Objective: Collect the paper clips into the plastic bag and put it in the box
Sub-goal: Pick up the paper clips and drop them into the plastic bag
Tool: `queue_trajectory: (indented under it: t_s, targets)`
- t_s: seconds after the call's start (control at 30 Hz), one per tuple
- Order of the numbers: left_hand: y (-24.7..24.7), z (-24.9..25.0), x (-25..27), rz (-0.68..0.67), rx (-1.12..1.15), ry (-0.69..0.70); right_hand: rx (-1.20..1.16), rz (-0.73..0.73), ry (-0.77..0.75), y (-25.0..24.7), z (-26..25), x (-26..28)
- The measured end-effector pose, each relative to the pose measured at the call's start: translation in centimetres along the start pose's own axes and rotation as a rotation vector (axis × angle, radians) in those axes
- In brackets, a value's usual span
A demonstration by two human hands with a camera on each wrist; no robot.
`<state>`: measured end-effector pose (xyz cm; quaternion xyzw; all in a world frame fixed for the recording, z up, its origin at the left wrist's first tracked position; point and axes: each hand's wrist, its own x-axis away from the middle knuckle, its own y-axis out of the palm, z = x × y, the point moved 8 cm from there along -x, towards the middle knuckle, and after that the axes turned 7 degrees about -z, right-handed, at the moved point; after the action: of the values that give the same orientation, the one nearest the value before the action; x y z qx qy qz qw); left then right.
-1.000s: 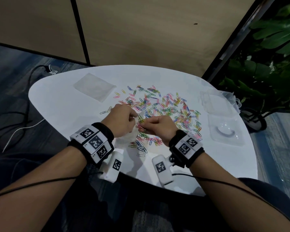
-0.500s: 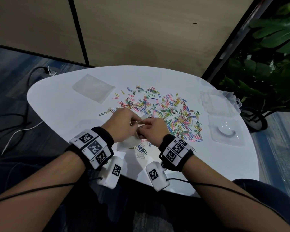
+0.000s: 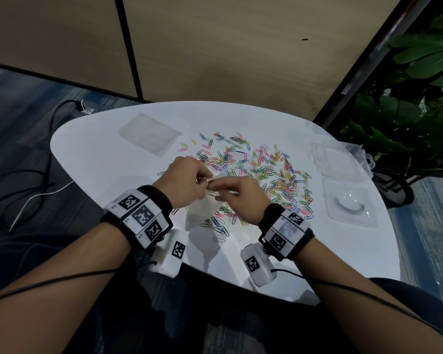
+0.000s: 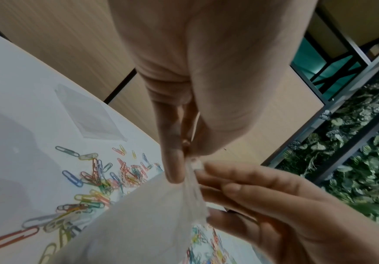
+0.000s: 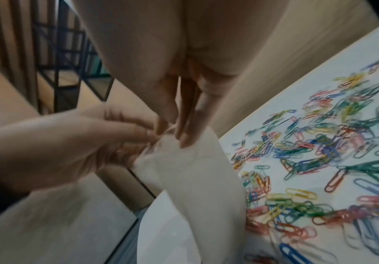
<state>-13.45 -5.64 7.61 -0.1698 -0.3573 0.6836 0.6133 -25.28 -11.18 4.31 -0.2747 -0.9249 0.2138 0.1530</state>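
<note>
Both hands meet above the near middle of the white table (image 3: 92, 159). My left hand (image 3: 205, 183) pinches the top edge of a small clear plastic bag (image 3: 202, 208) between thumb and forefinger. My right hand (image 3: 216, 191) pinches the same edge from the other side. The bag (image 4: 139, 223) hangs down from the left hand (image 4: 187, 160), its lower part near the table. In the right wrist view the right hand (image 5: 175, 133) holds the bag (image 5: 195, 178) at its mouth. Many coloured paper clips (image 3: 256, 169) lie scattered behind and right of the hands. A clear box (image 3: 335, 162) stands at the far right.
A second flat clear bag (image 3: 149, 135) lies at the back left of the table. A clear tray or lid (image 3: 348, 203) lies near the right edge. Green plants (image 3: 406, 111) stand beyond the table's right side. Cables (image 3: 23, 187) run over the floor on the left.
My right hand has drawn in closer to my left. Both hands now pinch the bag's top edge, and the bag hangs more plainly below them.
</note>
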Motion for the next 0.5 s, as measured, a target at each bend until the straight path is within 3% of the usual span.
queue_trajectory:
  t_s: [0.07,0.13,0.17,0.23,0.3,0.37,0.5]
  targets:
    - [-0.9,-0.8,-0.2,0.031,-0.001,-0.020,-0.260,0.139,0.015,-2.4,0.7,0.3]
    - [-1.9,-1.5,-0.1,0.055,0.000,-0.039,-0.262,0.211,0.089,-4.1,2.3,0.7]
    - [-2.1,-1.7,-0.1,0.056,0.014,-0.049,-0.134,0.186,0.172,-4.4,3.8,0.8]
    - [-2.7,-1.9,0.3,0.056,0.029,-0.057,0.304,-0.018,0.428,-3.4,7.9,1.4]
    - [-3.3,-2.1,0.7,0.062,0.038,-0.063,0.571,-0.180,0.598,-1.3,11.4,2.7]
    - [-4.0,-2.8,1.2,0.071,0.059,-0.072,0.638,-0.199,0.574,1.2,12.1,3.3]
    - [-5.2,-4.5,2.1,0.088,0.041,-0.081,0.756,-0.168,0.368,5.2,10.7,3.0]
